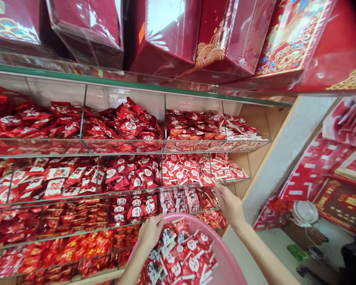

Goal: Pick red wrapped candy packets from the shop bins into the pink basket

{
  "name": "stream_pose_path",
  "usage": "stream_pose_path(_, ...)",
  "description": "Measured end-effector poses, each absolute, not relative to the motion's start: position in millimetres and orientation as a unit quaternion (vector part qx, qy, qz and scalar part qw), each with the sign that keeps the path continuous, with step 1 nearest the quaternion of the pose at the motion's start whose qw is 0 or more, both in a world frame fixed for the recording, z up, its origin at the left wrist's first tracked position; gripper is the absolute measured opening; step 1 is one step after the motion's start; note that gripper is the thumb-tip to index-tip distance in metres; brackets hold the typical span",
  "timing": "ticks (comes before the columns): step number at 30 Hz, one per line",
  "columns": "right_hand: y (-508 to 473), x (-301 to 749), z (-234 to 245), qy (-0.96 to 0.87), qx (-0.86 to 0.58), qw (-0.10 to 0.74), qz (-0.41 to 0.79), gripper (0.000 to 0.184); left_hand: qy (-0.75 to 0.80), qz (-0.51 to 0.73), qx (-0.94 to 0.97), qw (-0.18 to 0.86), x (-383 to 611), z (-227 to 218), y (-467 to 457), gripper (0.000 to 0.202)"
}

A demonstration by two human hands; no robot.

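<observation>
My left hand [150, 233] rests at the near rim of a pink plastic basket [222, 253], with its fingers down among the packets and hidden. The basket holds a heap of red-and-white printed packets [180, 253]. My right hand [230, 206] reaches up to a glass-fronted shelf compartment, and its fingertips are at a pile of red-and-white packets [195, 174]. Nearest to those fingertips is a smaller batch of red-and-gold packets [210, 200]. I cannot tell whether either hand holds anything.
A tiered glass display rack [127, 147] fills the left and middle, its compartments full of red sweet-like packets. Cellophane-wrapped red gift boxes [163, 35] stand above it. At the lower right are a white fan [305, 213], red decorations and a pale floor [273, 245].
</observation>
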State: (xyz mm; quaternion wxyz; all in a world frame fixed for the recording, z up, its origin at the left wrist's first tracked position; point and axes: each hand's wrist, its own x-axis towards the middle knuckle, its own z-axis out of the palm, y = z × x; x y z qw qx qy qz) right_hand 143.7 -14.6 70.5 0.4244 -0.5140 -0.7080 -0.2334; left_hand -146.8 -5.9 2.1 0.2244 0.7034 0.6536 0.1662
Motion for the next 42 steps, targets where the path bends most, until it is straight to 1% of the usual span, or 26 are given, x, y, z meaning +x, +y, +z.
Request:
stream_pose_path(1,-22.2,146.8,62.0,-0.726,-0.47,0.433,-0.253,0.026,0.654,0.164,0.703,0.225,-146.3,2.1,-4.9,0.036)
stream_pose_path(3,-36.7,150.6,47.1,-0.756,-0.413,0.425,-0.277,0.034,0.652,0.16,0.708,0.221,-144.6,2.1,-2.4,0.037)
stream_pose_path(6,-56.7,149.4,33.4,-0.775,-0.4,0.407,-0.272,0.042,0.646,0.154,0.716,0.214,-141.0,2.1,1.3,0.038)
stream_pose_path(8,-69.4,145.0,29.3,-0.775,-0.41,0.407,-0.256,0.041,0.644,0.153,0.718,0.214,-138.7,2.0,3.4,0.039)
stream_pose_path(10,-82.1,139.4,26.5,-0.764,-0.431,0.415,-0.239,0.034,0.644,0.154,0.719,0.212,-136.8,1.9,5.0,0.04)
stream_pose_path(13,-100.6,131.9,20.3,-0.743,-0.489,0.424,-0.172,0.022,0.646,0.148,0.719,0.206,-134.8,1.7,7.1,0.04)
stream_pose_path(18,-120.6,127.3,5.7,-0.709,-0.546,0.446,-0.011,0.018,0.652,0.137,0.715,0.214,-131.5,1.2,10.3,0.039)
stream_pose_path(21,-122.9,128.0,-0.7,-0.652,-0.584,0.481,0.047,0.018,0.655,0.136,0.708,0.225,-129.7,0.9,11.6,0.039)
stream_pose_path(24,-119.1,128.1,-5.8,-0.592,-0.609,0.522,0.08,0.02,0.652,0.14,0.708,0.234,-128.9,1.5,12.6,0.04)
stream_pose_path(27,-110.6,126.7,-6.6,-0.541,-0.605,0.57,0.129,0.023,0.652,0.142,0.707,0.235,-128.5,3.7,13.0,0.041)
stream_pose_path(29,-103.3,125.8,-1.8,-0.525,-0.59,0.588,0.177,0.024,0.655,0.14,0.705,0.235,-128.2,5.9,12.7,0.041)
stream_pose_path(30,-99.4,125.8,2.3,-0.529,-0.582,0.584,0.202,0.025,0.656,0.138,0.704,0.235,-127.9,6.8,12.3,0.041)
stream_pose_path(32,-91.1,127.0,12.3,-0.557,-0.571,0.548,0.249,0.027,0.655,0.136,0.706,0.233,-127.4,8.0,11.2,0.04)
stream_pose_path(35,-77.2,130.3,24.8,-0.622,-0.557,0.453,0.314,0.033,0.652,0.136,0.711,0.226,-126.8,7.6,9.2,0.04)
stream_pose_path(37,-67.7,131.6,26.8,-0.662,-0.542,0.385,0.347,0.033,0.65,0.142,0.713,0.223,-126.6,6.4,7.6,0.04)
stream_pose_path(39,-59.1,130.2,23.1,-0.694,-0.527,0.328,0.366,0.028,0.648,0.149,0.713,0.223,-126.4,5.5,6.0,0.04)
stream_pose_path(42,-49.9,123.1,13.3,-0.721,-0.527,0.276,0.356,0.016,0.646,0.151,0.713,0.225,-126.8,4.6,3.7,0.04)
